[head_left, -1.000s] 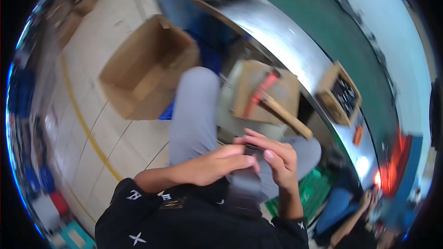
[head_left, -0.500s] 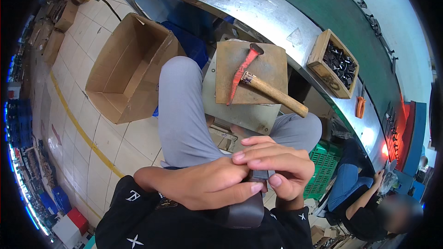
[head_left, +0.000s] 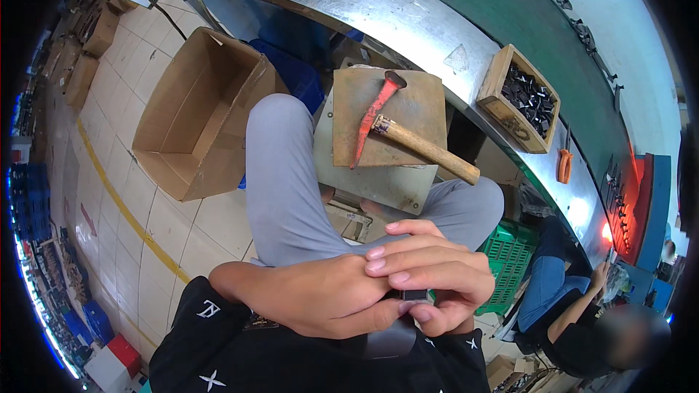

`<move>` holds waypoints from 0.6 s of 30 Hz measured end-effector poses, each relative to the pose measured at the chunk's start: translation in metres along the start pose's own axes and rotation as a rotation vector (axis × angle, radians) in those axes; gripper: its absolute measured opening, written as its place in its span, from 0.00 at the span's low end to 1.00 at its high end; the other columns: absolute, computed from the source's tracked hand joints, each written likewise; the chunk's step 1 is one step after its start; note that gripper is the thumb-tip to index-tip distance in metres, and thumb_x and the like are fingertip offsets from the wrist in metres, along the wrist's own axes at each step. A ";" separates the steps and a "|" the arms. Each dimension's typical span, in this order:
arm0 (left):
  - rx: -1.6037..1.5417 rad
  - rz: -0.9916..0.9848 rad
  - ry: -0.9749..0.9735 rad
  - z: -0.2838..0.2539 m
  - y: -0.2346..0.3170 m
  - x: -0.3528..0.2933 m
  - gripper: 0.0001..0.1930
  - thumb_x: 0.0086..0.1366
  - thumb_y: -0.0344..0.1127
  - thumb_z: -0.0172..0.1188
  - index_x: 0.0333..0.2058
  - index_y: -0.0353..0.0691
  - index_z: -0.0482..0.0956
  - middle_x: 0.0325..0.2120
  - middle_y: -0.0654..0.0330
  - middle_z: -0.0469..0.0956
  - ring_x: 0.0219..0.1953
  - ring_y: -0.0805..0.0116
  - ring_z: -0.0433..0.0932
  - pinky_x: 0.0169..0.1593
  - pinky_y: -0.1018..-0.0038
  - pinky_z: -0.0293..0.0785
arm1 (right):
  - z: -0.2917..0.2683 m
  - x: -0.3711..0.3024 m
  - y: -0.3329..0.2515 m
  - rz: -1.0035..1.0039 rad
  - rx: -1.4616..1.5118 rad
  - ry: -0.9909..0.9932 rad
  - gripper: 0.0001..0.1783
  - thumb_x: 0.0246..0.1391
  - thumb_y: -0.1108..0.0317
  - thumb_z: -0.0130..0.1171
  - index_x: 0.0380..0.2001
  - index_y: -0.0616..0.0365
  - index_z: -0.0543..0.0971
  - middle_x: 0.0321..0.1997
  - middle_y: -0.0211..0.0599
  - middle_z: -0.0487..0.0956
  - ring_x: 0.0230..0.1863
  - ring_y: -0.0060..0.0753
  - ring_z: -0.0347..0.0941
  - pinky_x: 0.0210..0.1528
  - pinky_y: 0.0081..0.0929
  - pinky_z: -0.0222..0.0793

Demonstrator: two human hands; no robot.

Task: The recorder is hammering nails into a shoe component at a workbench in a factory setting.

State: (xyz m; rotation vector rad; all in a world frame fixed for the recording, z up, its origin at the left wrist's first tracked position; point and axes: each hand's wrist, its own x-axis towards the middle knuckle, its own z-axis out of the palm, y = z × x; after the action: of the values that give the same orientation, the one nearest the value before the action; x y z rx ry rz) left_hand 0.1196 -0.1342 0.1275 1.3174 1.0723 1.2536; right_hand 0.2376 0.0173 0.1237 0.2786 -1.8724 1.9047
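Note:
My two hands meet in front of my body at the lower middle. My left hand (head_left: 313, 292) is closed, its thumb reaching toward a dark part with a small rectangular end (head_left: 415, 295); most of that part is hidden by the fingers. From the other side my right hand (head_left: 440, 276) curls round the same part, its fingers lying over the left hand and its thumb below. Under the hands a smooth dark panel (head_left: 391, 342) shows against my black shirt. Beyond, a hammer (head_left: 426, 148) with a red head and wooden handle lies on a brown board (head_left: 408, 94).
To the left stands an open cardboard box (head_left: 182, 131). A wooden box of small black pieces (head_left: 526, 94) and orange-handled pliers (head_left: 565, 164) rest on the metal bench (head_left: 408, 11) beside a green conveyor belt (head_left: 466, 0). A green crate (head_left: 506, 266) and another person (head_left: 575, 320) are at the right.
My right thumb has shifted down and left, and the dark part between my hands has turned slightly, its rectangular end now facing up more. The whole view has moved a little.

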 end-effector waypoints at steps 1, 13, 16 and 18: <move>0.064 0.036 0.013 0.002 0.000 0.001 0.13 0.69 0.35 0.48 0.43 0.28 0.70 0.35 0.42 0.75 0.37 0.44 0.76 0.42 0.60 0.72 | 0.000 0.000 -0.001 -0.002 -0.052 0.000 0.17 0.45 0.76 0.62 0.41 0.70 0.82 0.42 0.52 0.84 0.49 0.50 0.81 0.58 0.48 0.69; -0.221 -0.441 0.186 0.000 -0.014 0.005 0.20 0.75 0.44 0.43 0.43 0.29 0.75 0.33 0.55 0.73 0.40 0.64 0.74 0.47 0.68 0.69 | -0.014 -0.017 0.024 0.418 0.059 0.064 0.15 0.63 0.69 0.52 0.46 0.70 0.80 0.45 0.46 0.84 0.42 0.34 0.80 0.48 0.28 0.75; -0.297 -0.382 0.154 0.003 -0.015 0.007 0.20 0.76 0.44 0.42 0.44 0.31 0.76 0.36 0.55 0.73 0.44 0.66 0.72 0.51 0.71 0.67 | -0.016 -0.029 0.038 0.445 0.292 0.055 0.25 0.70 0.58 0.46 0.51 0.73 0.77 0.47 0.51 0.82 0.48 0.38 0.79 0.52 0.31 0.73; -0.352 -0.394 0.134 0.001 -0.014 0.007 0.20 0.76 0.44 0.42 0.44 0.32 0.77 0.38 0.55 0.73 0.46 0.67 0.72 0.53 0.72 0.66 | -0.015 -0.032 0.039 0.422 0.523 0.153 0.28 0.71 0.55 0.43 0.51 0.75 0.75 0.50 0.59 0.80 0.53 0.44 0.77 0.58 0.37 0.70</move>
State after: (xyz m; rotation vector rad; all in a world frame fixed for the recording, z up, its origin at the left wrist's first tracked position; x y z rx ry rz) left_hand 0.1217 -0.1252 0.1145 0.7231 1.0811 1.1741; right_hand 0.2503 0.0272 0.0740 -0.1171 -1.3821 2.6049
